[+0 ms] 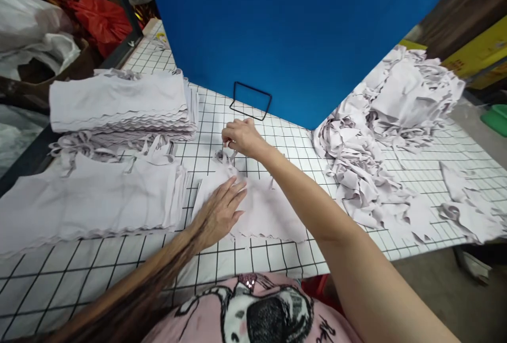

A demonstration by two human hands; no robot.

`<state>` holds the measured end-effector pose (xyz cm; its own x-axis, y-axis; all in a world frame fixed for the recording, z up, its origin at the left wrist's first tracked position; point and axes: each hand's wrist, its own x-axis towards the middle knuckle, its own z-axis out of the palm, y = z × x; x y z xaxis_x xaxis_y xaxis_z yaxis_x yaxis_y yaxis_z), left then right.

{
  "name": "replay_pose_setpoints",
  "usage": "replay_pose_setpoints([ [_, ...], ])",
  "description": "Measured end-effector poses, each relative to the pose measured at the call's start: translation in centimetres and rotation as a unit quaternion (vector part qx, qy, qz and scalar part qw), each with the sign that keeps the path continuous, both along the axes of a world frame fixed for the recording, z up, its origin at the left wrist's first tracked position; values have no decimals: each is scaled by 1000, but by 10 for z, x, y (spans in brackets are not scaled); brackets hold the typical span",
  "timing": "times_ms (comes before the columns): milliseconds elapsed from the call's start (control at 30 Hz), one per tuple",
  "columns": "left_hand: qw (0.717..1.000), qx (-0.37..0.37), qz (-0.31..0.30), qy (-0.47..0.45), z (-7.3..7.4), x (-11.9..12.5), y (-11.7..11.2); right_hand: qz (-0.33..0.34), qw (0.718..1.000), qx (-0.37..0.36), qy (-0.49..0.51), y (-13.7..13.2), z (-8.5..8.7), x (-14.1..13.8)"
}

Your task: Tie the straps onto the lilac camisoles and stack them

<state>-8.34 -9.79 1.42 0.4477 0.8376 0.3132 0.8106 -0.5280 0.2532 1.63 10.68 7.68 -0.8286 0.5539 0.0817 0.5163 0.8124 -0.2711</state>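
My left hand lies flat with fingers stretched over the left part of a pale lilac-white garment piece. This piece has thin straps along its upper edge and is spread on a grid-patterned tabletop. Above it, my right hand is closed in a pinch on a garment strap near the upper left corner. My right forearm crosses over the piece and hides part of it.
Folded stacks of similar garments and a garment pile lie at left. A heap of fabric scraps spreads over the right side. Behind stands a large blue panel, with a black wire frame at its foot.
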Motion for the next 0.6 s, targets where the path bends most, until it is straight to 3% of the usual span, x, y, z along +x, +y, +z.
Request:
replay_pose_setpoints([
  [100,999,-20,13,30,-7,-2,3,-41,996,-71,-34,6,-5,2],
  [167,999,-10,9,43,-14,-5,7,-60,994,-77,-42,2,-4,26],
  [233,999,21,-3,39,-24,-9,12,-109,992,-56,-20,-11,-1,69],
  [300,999,39,-14,35,-33,-14,15,-218,976,-5,17,-35,0,127],
  [400,999,32,-18,27,-37,-18,19,-428,903,45,-4,-75,-6,221],
  [467,1000,26,-4,-9,-29,-13,23,-539,841,39,-28,-94,-11,274],
  [500,999,26,5,-39,-21,-7,27,-553,832,35,-31,-101,-10,294],
  [533,997,22,10,-71,-11,1,32,-560,827,30,-26,-107,-6,308],
  [600,991,-11,-1,-130,14,26,43,-530,846,29,46,-114,11,321],
])
